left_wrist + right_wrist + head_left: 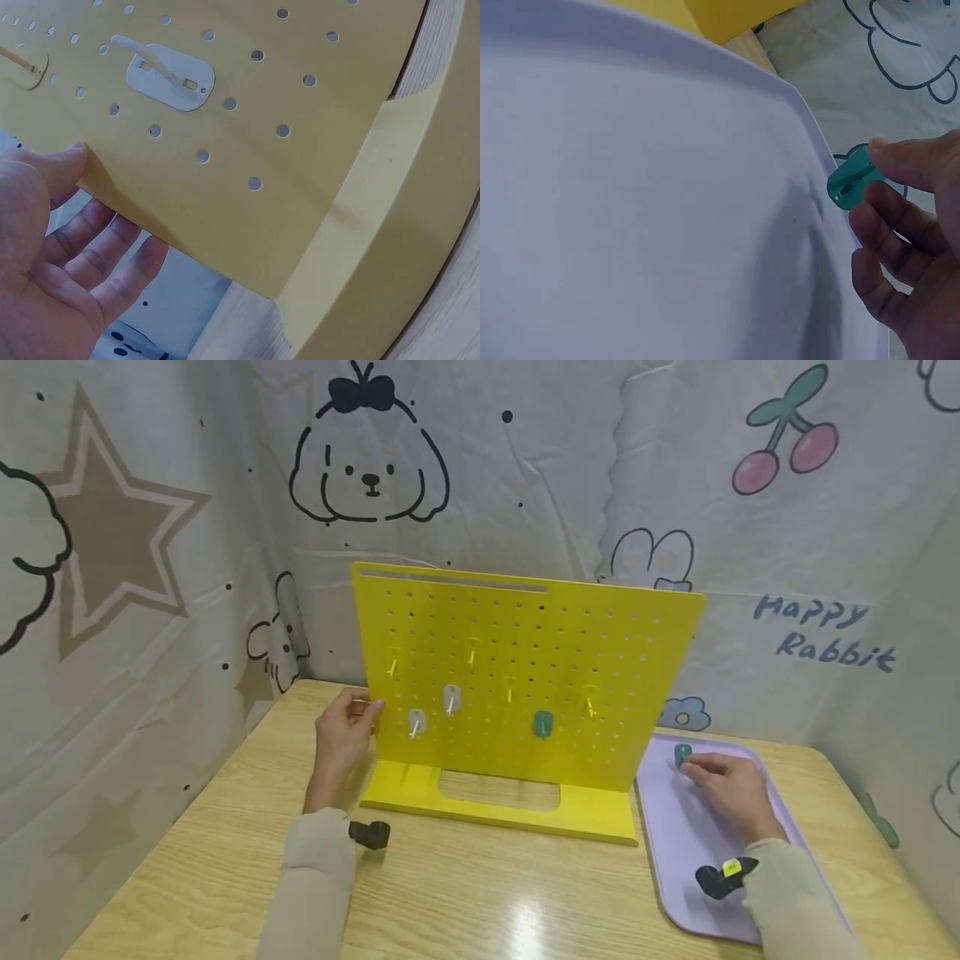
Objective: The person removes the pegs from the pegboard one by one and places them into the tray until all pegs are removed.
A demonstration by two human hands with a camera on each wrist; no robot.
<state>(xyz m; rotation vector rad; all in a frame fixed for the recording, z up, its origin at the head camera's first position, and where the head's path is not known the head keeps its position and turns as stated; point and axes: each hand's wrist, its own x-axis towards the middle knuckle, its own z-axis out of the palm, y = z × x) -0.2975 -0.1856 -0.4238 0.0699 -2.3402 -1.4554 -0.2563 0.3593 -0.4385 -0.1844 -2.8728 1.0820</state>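
Note:
A yellow pegboard [487,735] stands upright on its base, with yellow, white and green hooks on its face. My left hand [345,735] grips the board's left edge; in the left wrist view the thumb of the left hand [75,255] lies on the front and the fingers are behind the edge, near a white hook [171,78]. Over the far end of the purple tray [690,835], my right hand [735,789] pinches a green hook [682,755]. The right wrist view shows this green hook [855,178] between thumb and fingers of the right hand [922,240].
The wooden table [450,893] carries the board and, to its right, the tray. A patterned cloth [525,485] hangs behind and at both sides. Other hooks on the board include a green one [543,724] at lower right and a yellow one [590,702].

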